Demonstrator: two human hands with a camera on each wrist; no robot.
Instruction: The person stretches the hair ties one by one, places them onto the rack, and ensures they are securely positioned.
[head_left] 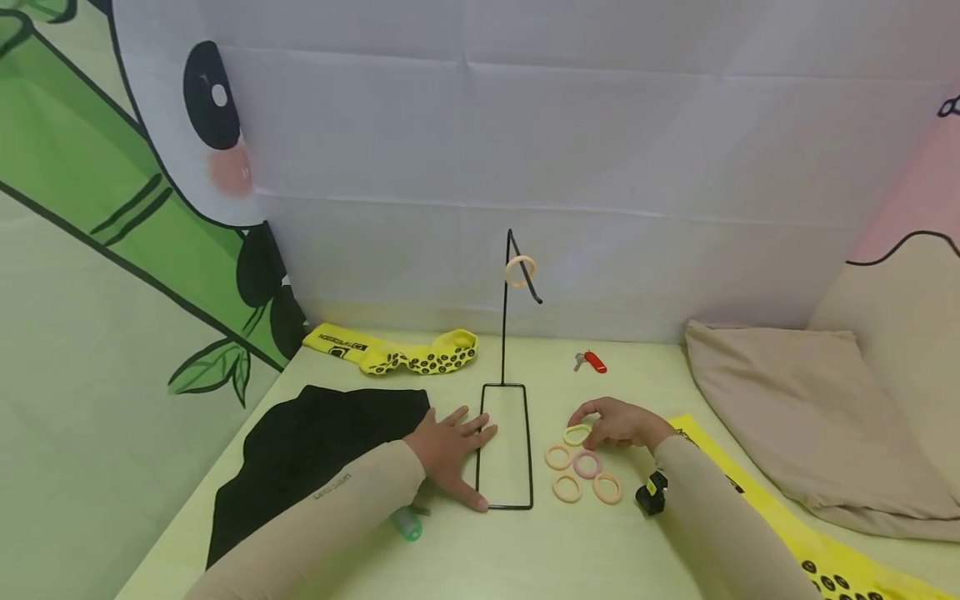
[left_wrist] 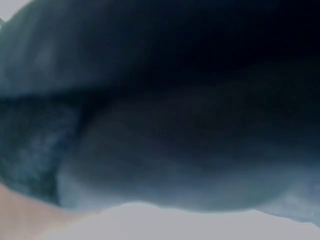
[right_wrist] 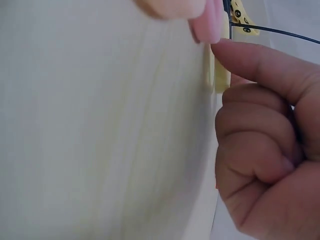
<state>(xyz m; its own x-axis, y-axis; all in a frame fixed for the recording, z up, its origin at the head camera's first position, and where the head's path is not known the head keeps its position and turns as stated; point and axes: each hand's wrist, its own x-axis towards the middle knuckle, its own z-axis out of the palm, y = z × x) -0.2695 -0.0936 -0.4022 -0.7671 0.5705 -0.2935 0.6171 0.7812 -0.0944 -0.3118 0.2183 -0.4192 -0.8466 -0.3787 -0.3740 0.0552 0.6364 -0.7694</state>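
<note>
A black wire stand (head_left: 504, 333) rises from a rectangular base, with one pale orange ring (head_left: 520, 271) hung on its sloping top arm. My left hand (head_left: 453, 450) lies with fingers spread over the left side of that base. To the right of the stand, my right hand (head_left: 618, 422) pinches a yellow ring (head_left: 577, 434) between thumb and index finger; in the right wrist view its other fingers (right_wrist: 255, 135) are curled into the palm. Just nearer lie a pink ring (head_left: 587, 464) and several pale orange rings (head_left: 566, 488). The left wrist view is dark and blurred.
Black cloth (head_left: 322, 442) lies under my left forearm, near a green key tag (head_left: 407, 523). Farther back are a yellow patterned strap (head_left: 420, 354) and a key with a red tag (head_left: 595, 361). Another yellow strap (head_left: 795, 517) and beige cloth (head_left: 810, 417) lie at the right.
</note>
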